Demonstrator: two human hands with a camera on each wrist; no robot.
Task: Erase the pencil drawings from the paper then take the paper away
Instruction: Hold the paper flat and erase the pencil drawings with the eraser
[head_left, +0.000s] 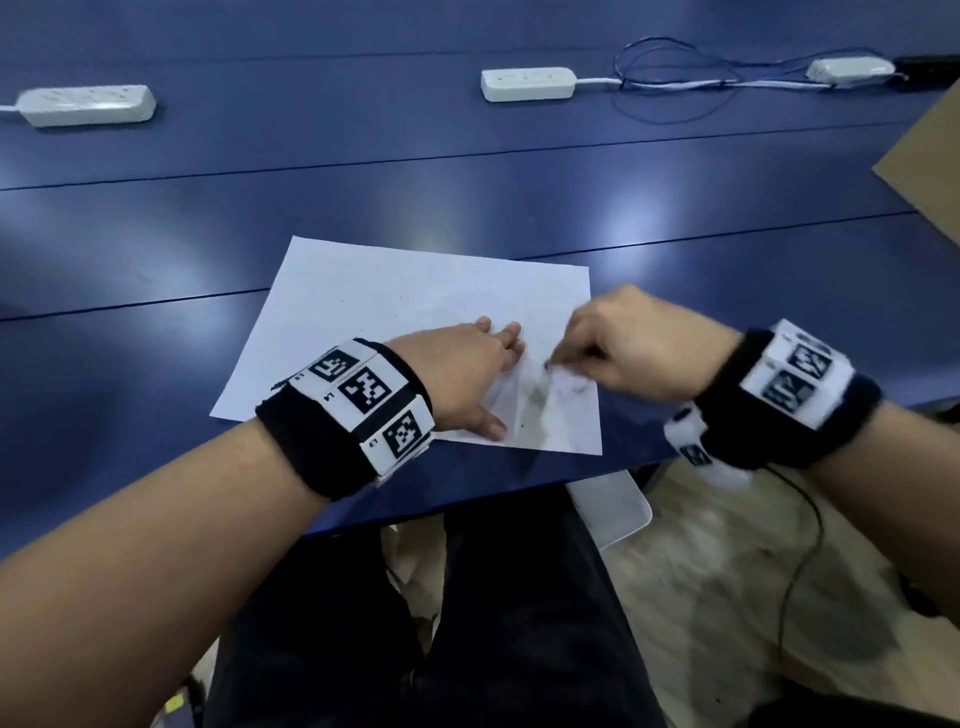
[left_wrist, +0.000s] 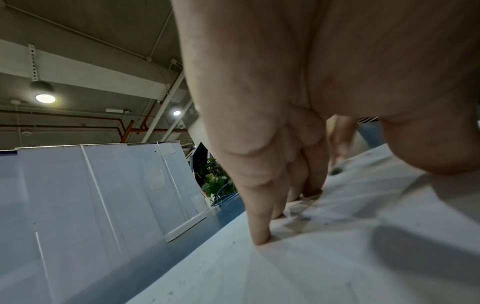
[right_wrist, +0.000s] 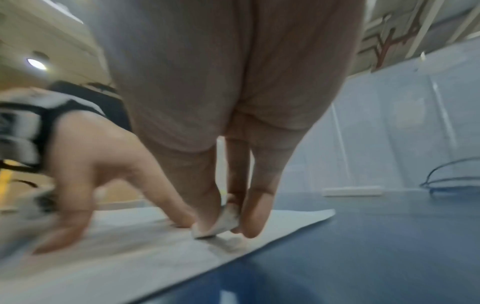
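- right hand (head_left: 636, 345) at the near right part of the paper (head_left: 395, 312); fingers (right_wrist: 255, 207) pinching a small white eraser (right_wrist: 221, 221), its lower edge down on the sheet. Right wrist view blurred, likely mid-rub.
- faint grey smudges and pencil marks (head_left: 563, 387) lie on the paper under and beside the eraser, so erasing looks unfinished; paper removal not yet due.
- left hand (head_left: 467, 371) just left of the eraser, fingers (left_wrist: 255, 216) straight and close together with the thumb spread out, tips pressing the sheet flat on the desk (head_left: 156, 270).
- to do it well: keep the left hand pinning close to the rubbed spot, rub in short strokes away from the pinning fingers so the sheet doesn't buckle or tear; near edge of the paper sits close to the desk edge, so watch for sliding off.
- containers: none seen on the desk.
- far: three white power strips (head_left: 527, 83) with cables along the back of the desk, well apart from the paper; brown cardboard (head_left: 930, 166) at far right.
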